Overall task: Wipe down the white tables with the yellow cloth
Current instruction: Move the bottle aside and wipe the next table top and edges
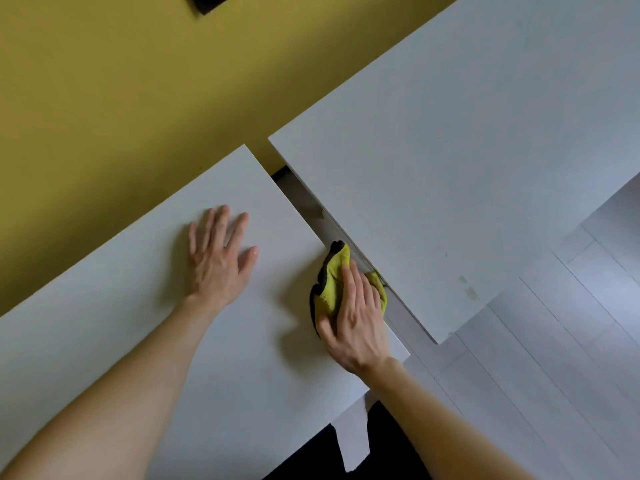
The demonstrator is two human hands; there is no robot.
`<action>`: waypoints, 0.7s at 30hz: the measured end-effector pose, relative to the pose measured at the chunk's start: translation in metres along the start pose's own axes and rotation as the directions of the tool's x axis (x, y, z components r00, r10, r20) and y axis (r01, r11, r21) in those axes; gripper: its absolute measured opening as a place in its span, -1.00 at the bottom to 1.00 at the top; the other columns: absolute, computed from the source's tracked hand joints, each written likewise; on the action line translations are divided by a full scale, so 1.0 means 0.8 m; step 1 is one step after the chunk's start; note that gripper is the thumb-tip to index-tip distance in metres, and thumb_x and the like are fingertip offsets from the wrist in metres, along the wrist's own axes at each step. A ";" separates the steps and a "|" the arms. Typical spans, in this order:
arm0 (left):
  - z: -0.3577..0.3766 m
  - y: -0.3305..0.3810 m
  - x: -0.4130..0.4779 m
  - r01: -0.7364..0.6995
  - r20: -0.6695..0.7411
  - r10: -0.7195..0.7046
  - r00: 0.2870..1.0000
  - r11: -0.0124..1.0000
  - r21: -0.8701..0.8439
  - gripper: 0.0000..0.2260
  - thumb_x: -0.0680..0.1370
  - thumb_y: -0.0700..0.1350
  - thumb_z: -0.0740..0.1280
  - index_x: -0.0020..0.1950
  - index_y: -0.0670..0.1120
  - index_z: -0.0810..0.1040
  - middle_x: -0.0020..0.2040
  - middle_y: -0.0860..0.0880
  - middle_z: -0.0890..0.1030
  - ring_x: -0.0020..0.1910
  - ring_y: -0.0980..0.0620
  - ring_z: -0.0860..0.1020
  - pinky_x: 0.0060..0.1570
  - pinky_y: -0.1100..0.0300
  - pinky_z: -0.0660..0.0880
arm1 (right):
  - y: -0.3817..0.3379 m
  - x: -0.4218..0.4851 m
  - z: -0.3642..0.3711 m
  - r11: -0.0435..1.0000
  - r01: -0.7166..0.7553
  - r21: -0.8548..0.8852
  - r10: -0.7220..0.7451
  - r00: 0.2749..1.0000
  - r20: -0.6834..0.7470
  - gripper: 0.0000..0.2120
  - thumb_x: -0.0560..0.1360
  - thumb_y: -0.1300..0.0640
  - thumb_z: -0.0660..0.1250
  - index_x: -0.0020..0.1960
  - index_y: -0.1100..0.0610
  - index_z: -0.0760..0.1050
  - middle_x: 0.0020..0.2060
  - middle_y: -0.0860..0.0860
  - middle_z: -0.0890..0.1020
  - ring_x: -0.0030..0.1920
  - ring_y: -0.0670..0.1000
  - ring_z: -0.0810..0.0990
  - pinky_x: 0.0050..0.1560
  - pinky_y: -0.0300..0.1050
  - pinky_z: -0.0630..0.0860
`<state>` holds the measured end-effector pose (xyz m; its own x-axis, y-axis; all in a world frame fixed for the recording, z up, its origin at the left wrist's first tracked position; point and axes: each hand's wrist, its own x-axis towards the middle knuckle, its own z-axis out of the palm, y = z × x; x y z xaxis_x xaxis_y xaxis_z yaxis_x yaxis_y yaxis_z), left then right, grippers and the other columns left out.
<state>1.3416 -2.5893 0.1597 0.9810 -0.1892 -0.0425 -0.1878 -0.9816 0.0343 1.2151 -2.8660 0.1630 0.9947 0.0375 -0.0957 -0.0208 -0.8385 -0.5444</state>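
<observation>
The right hand [356,317] presses straight fingers on the crumpled yellow cloth [330,284], centre frame, at the up-left-running edge of the near white table [138,323]; the left hand [216,258] lies spread flat.

A: Fig. 1 — which parts of the person appear?
B: Left hand [216,258] and right hand [356,320], each with a bare forearm — left forearm [138,375], right forearm [446,424] — uncovered to the frame edge.
</observation>
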 end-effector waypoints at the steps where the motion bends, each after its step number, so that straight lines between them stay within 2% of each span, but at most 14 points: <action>1: 0.005 0.001 0.000 0.014 -0.016 -0.014 1.000 1.000 -0.002 -0.36 0.72 0.25 0.14 0.77 0.05 0.19 0.78 -0.15 0.13 0.77 -0.22 0.06 0.67 -0.38 0.05 | 0.006 -0.005 -0.001 1.000 0.011 -0.015 -0.011 1.000 0.013 -0.20 0.67 -0.15 0.22 0.75 0.20 0.05 0.73 0.20 0.16 0.67 0.25 0.25 0.64 0.24 0.23; 3: 0.013 0.005 -0.003 0.034 -0.049 -0.035 0.998 0.999 -0.024 -0.36 0.73 0.25 0.12 0.79 0.07 0.16 0.80 -0.12 0.07 0.78 -0.18 0.01 0.68 -0.38 0.01 | 0.012 -0.005 0.003 0.996 0.032 -0.078 -0.032 0.999 0.002 -0.31 0.74 -0.12 0.16 0.72 0.25 0.14 0.68 0.24 0.27 0.61 0.29 0.35 0.54 0.24 0.35; 7: 0.019 0.000 -0.008 0.028 -0.115 -0.035 0.993 0.998 -0.061 -0.37 0.72 0.22 0.16 0.77 0.03 0.23 0.79 -0.12 0.11 0.78 -0.18 0.05 0.66 -0.40 0.05 | -0.029 0.092 0.028 0.995 0.047 -0.092 -0.054 0.995 -0.086 -0.36 0.75 -0.12 0.19 0.66 0.28 0.24 0.38 0.20 0.53 0.25 0.28 0.56 0.22 0.19 0.54; 9: 0.021 -0.002 -0.007 0.023 -0.144 -0.034 0.989 0.997 -0.075 -0.39 0.72 0.20 0.18 0.74 -0.02 0.31 0.77 -0.14 0.17 0.77 -0.18 0.08 0.65 -0.41 0.08 | -0.068 0.187 0.050 0.994 0.085 -0.075 -0.092 0.991 -0.102 -0.34 0.72 -0.17 0.16 0.64 0.28 0.28 0.26 0.19 0.56 0.13 0.28 0.58 0.09 0.20 0.56; 11: 0.022 -0.003 -0.005 0.023 -0.145 -0.032 0.989 0.997 -0.069 -0.38 0.72 0.22 0.15 0.70 -0.08 0.37 0.77 -0.14 0.20 0.77 -0.17 0.10 0.65 -0.40 0.10 | -0.111 0.272 0.065 0.993 0.094 -0.074 -0.100 0.992 -0.081 -0.32 0.70 -0.20 0.16 0.62 0.27 0.31 0.21 0.20 0.58 0.09 0.29 0.59 0.01 0.20 0.57; 13: 0.022 -0.003 -0.004 0.030 -0.141 -0.038 0.989 0.998 -0.056 -0.36 0.71 0.24 0.12 0.69 -0.11 0.38 0.77 -0.13 0.20 0.77 -0.16 0.11 0.65 -0.39 0.10 | -0.133 0.312 0.075 0.994 0.087 -0.058 -0.092 0.992 -0.084 -0.34 0.70 -0.18 0.20 0.61 0.27 0.35 0.18 0.20 0.59 0.08 0.31 0.60 -0.03 0.19 0.56; 16: 0.021 -0.001 -0.006 0.030 -0.154 -0.045 0.987 0.995 -0.100 -0.38 0.70 0.21 0.21 0.69 -0.08 0.39 0.76 -0.13 0.22 0.76 -0.17 0.13 0.64 -0.41 0.12 | -0.112 0.267 0.061 0.999 0.035 0.005 -0.034 0.991 -0.126 -0.40 0.70 -0.14 0.17 0.57 0.26 0.40 0.16 0.19 0.61 0.03 0.29 0.59 0.00 0.22 0.56; 18: 0.020 0.002 -0.007 0.017 -0.163 -0.040 0.986 0.990 -0.138 -0.37 0.68 0.18 0.26 0.70 -0.07 0.37 0.76 -0.13 0.21 0.76 -0.19 0.13 0.63 -0.43 0.13 | -0.080 0.195 0.037 1.000 0.014 -0.006 -0.015 0.990 -0.138 -0.45 0.70 -0.06 0.25 0.58 0.24 0.40 0.17 0.16 0.61 0.03 0.26 0.58 0.03 0.18 0.55; 21: 0.020 0.003 -0.010 0.023 -0.157 -0.047 0.987 0.989 -0.149 -0.36 0.68 0.15 0.28 0.73 -0.06 0.32 0.77 -0.14 0.18 0.76 -0.21 0.13 0.62 -0.45 0.13 | -0.056 0.135 0.024 0.998 0.019 -0.064 -0.022 0.999 -0.047 -0.39 0.66 0.00 0.32 0.64 0.21 0.33 0.28 0.16 0.58 0.10 0.25 0.59 0.06 0.13 0.56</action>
<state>1.3326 -2.5904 0.1445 0.9841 -0.1368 0.1131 -0.1558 -0.9709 0.1817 1.3214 -2.8139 0.1614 0.9985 0.0305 -0.0445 0.0047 -0.8709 -0.4915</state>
